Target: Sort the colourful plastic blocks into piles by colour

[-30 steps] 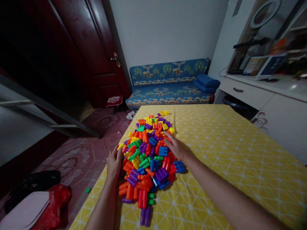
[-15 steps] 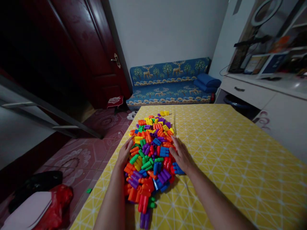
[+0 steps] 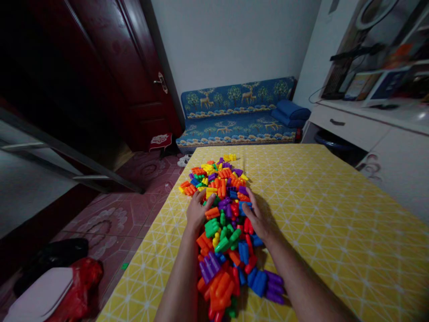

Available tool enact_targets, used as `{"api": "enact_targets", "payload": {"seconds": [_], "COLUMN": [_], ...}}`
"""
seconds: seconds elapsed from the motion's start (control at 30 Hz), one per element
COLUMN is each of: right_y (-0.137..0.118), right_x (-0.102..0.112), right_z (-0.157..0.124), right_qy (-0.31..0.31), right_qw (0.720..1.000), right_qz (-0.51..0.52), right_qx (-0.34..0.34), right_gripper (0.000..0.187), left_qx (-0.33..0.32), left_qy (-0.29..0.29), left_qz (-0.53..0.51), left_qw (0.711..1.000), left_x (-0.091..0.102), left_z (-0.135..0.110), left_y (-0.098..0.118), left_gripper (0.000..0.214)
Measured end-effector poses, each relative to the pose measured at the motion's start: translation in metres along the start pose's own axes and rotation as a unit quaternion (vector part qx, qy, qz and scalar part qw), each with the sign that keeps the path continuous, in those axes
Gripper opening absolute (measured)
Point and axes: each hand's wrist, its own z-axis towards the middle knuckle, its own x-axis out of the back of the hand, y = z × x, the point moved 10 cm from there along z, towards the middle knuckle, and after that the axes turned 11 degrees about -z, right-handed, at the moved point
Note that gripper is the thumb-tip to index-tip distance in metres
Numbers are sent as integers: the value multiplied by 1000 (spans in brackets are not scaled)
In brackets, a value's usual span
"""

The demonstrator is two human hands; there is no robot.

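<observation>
A long heap of plastic building blocks (image 3: pixel 228 232) in orange, green, purple, blue, red and yellow lies on the yellow tablecloth (image 3: pixel 321 214). My left hand (image 3: pixel 198 209) rests against the heap's left side, fingers spread, thumb over some blocks. On the opposite side, my right hand (image 3: pixel 257 217) touches the heap with its fingers apart, close to a blue block (image 3: pixel 244 207). Neither hand grips a block. A purple block (image 3: pixel 275 286) and a blue block (image 3: pixel 258 281) lie by my right forearm. At the far end sits a yellow block (image 3: pixel 229 157).
Beyond the table stands a blue patterned sofa (image 3: pixel 234 127), with a white cabinet (image 3: pixel 355 129) at right. A small green block (image 3: pixel 125 266) lies on the tiled floor left of the table, near a red bag (image 3: pixel 83 286). A metal ladder-like frame (image 3: pixel 77 156) leans at left.
My left hand has moved right, pushing the near and middle blocks rightward. The near end of the heap has shifted, and purple and blue blocks have spread toward my right forearm.
</observation>
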Motion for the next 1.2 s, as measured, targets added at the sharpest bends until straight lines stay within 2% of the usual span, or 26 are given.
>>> {"api": "enact_targets", "payload": {"seconds": [0.2,0.43,0.7,0.87,1.07,1.2], "right_y": [14,30,54,71,68,78], "right_x": [5,31,35,39,61,71], "right_z": [1,4,4,5,2,-3], "right_qy": [10,78,86,90,113,154], "right_qw": [990,984,971,963,962,948], "right_qz": [134,141,197,214,191,191], "right_qx": [-44,-76,-108,-135,-160,-205], "right_gripper": [58,44,51,51,38,33], "left_qx": [-13,-45,-87,-141,-171,-213], "left_qy": [3,-13,-47,-101,-149,-238], "left_qz": [65,100,88,91,92,5], "left_qw": [998,994,991,981,970,947], "left_x": [-20,-43,-77,-105,-132,-146], "left_z": [-4,-9,-16,-23,-26,-41], "left_y": [25,55,91,118,137,154], "left_gripper": [52,46,53,51,58,54]}}
